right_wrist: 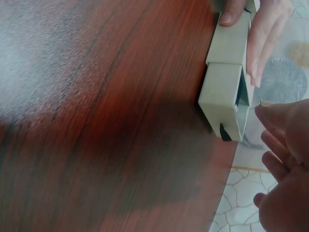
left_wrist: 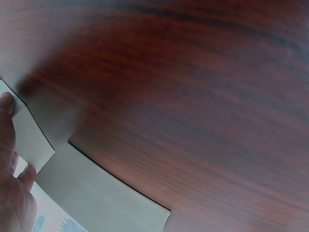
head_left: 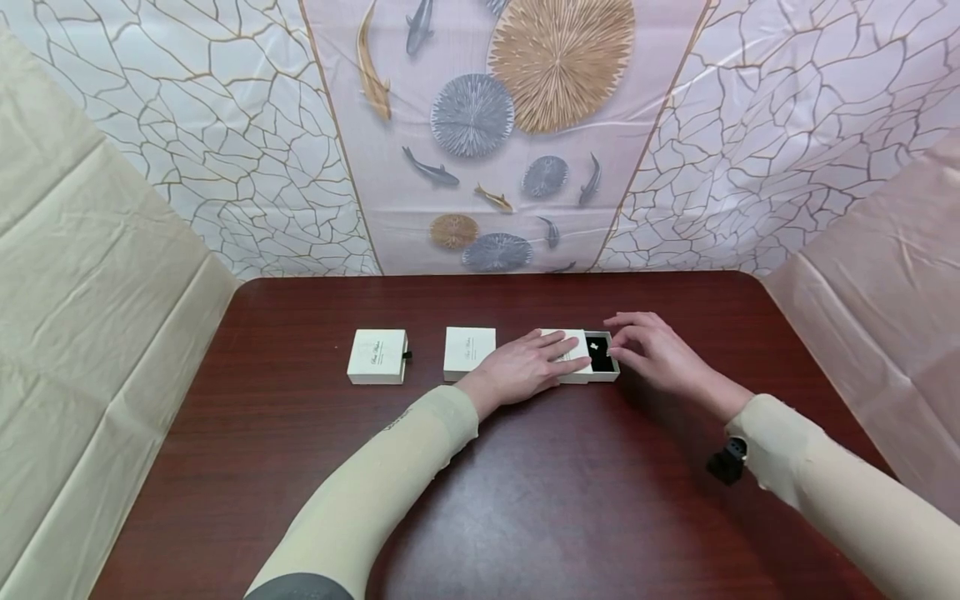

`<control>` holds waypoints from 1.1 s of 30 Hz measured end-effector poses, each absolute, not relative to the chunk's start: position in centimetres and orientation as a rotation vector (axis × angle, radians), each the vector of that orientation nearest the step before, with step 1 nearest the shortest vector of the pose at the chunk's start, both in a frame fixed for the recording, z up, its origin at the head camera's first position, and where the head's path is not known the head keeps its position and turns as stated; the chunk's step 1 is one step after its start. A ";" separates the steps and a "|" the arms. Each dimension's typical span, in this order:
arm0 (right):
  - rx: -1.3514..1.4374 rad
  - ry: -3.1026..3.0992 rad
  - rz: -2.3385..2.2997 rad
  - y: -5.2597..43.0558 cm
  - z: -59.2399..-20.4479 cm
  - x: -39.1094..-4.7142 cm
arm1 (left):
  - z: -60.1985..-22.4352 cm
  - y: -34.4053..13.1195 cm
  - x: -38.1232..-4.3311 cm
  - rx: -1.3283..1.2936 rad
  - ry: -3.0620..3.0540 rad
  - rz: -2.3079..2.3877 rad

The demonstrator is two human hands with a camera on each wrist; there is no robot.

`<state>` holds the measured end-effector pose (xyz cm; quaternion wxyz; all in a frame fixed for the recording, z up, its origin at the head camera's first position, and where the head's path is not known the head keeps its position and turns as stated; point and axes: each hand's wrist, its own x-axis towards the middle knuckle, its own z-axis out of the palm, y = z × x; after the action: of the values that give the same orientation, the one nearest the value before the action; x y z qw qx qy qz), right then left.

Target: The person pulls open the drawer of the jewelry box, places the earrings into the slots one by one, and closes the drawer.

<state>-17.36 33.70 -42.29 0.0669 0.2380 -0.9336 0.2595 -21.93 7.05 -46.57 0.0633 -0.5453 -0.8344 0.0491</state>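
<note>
My left hand [head_left: 521, 367] lies with spread, straight fingers over the lid sleeve of the rightmost white box [head_left: 572, 377], its thumb against the front side. Out of the sleeve's right end stands a drawer [head_left: 603, 377] with a black insert [head_left: 602, 361] and a black pull tab [right_wrist: 225, 132]. On the insert sits a small shiny earring [head_left: 594, 346]. Just right of the drawer, my right hand [head_left: 660, 354] pinches a tiny metallic earring [right_wrist: 261, 102] between thumb and finger. Its shape is mostly hidden by the fingertips.
A closed white box [head_left: 469, 350] stands close to my left wrist, partly behind it. Further left is another closed white box [head_left: 377, 357] with a black tab on its right side. The dark red wooden table [head_left: 525, 500] ends at a patterned cloth backdrop [head_left: 480, 183].
</note>
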 end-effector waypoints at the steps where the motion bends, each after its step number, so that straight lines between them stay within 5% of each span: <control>1: 0.726 -2.822 0.777 33.5 -42.3 -17.5 | -46.6 7.0 -21.9 -1.648 -2.522 0.148; 33: 0.763 -2.916 0.724 32.5 -44.0 -18.4 | -46.6 7.0 -21.9 -1.650 -2.533 0.146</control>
<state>-18.38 32.50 -44.04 0.0211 0.2460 -0.9405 0.2334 -21.91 6.97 -46.59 0.0577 -0.5443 -0.8355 0.0482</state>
